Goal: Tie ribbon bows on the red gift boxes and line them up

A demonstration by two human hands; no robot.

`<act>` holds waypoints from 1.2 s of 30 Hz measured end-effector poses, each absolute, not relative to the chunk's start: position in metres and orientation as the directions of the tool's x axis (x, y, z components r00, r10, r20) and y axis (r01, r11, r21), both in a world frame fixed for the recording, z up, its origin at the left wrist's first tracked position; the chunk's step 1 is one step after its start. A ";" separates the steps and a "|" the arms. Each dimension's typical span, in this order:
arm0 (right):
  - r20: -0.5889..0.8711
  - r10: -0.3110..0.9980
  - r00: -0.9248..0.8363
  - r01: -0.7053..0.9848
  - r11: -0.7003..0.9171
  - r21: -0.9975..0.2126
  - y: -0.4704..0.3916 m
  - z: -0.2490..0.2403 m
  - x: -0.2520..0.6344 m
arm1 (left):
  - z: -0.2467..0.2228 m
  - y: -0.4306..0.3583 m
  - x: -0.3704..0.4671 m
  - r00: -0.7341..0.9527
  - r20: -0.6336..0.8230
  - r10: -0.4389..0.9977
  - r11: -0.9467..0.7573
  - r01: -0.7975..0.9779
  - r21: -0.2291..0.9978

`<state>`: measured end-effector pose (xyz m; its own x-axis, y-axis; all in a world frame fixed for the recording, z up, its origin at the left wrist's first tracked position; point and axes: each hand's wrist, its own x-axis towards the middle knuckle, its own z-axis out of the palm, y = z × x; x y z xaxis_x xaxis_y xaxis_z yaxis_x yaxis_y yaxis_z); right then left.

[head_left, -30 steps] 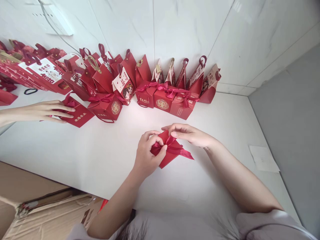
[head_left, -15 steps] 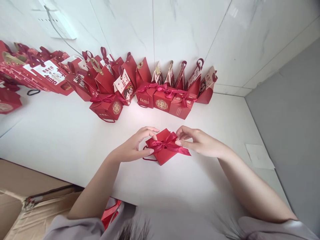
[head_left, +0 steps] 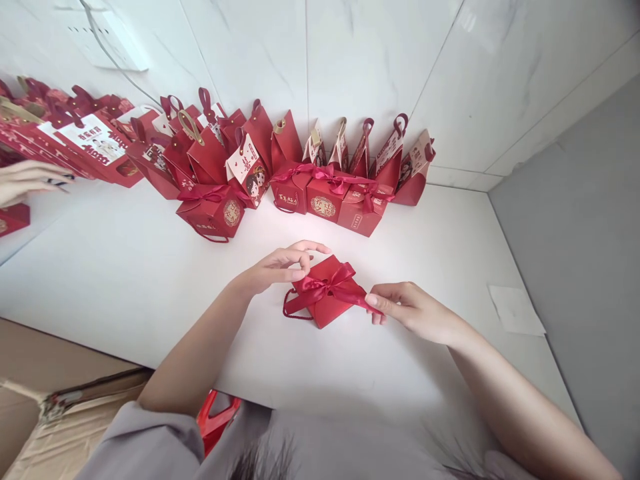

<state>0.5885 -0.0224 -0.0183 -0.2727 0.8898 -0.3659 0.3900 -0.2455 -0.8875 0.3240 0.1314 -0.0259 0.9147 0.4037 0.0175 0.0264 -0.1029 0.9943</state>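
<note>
A small red gift box (head_left: 330, 312) with a cord handle sits on the white table (head_left: 150, 287), and a red satin ribbon (head_left: 333, 287) is tied in a bow on its top. Between thumb and fingers of my right hand (head_left: 407, 310) is the ribbon's right tail end, just off the box's right side. My left hand (head_left: 283, 267) hovers at the box's upper left edge, fingers curved and apart, with nothing visible in it.
Several red boxes (head_left: 324, 205) with bows and handled gift bags (head_left: 247, 170) line the tiled wall. Another person's hand (head_left: 30, 181) is at the far left. A cardboard box (head_left: 85, 420) stands lower left; a white paper (head_left: 515, 310) lies at right.
My right hand has moved down and right and taken hold of the ribbon's tail. My left hand has shifted up, off the left loop. Another person's hand has come in at far left.
</note>
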 end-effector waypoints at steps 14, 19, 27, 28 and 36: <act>-0.249 0.850 -0.463 0.125 -0.216 -0.968 -0.013 -0.034 0.591 | -0.034 0.127 0.311 0.891 0.083 0.447 -0.234 0.027 0.972; -0.252 0.850 -0.462 0.089 -0.238 -0.967 -0.012 -0.035 0.592 | -0.033 0.124 0.310 0.902 0.085 0.423 -0.206 0.004 0.979; -0.276 0.829 -0.485 -0.020 -0.326 -0.945 -0.011 -0.036 0.594 | -0.043 0.120 0.317 0.869 0.128 0.478 -0.068 -0.108 0.992; -0.274 0.833 -0.481 -0.011 -0.318 -0.948 -0.010 -0.036 0.595 | -0.042 0.120 0.317 0.879 0.126 0.459 -0.079 -0.101 0.992; -0.275 0.835 -0.477 0.058 -0.282 -0.958 -0.010 -0.034 0.592 | -0.030 0.118 0.316 0.894 0.078 0.441 -0.264 0.046 0.963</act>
<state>0.5922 -0.0101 -0.0344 -0.4767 0.8350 -0.2749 0.0577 -0.2823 -0.9576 0.3157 0.1176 -0.0300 0.8939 0.4414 0.0782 0.0462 -0.2642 0.9634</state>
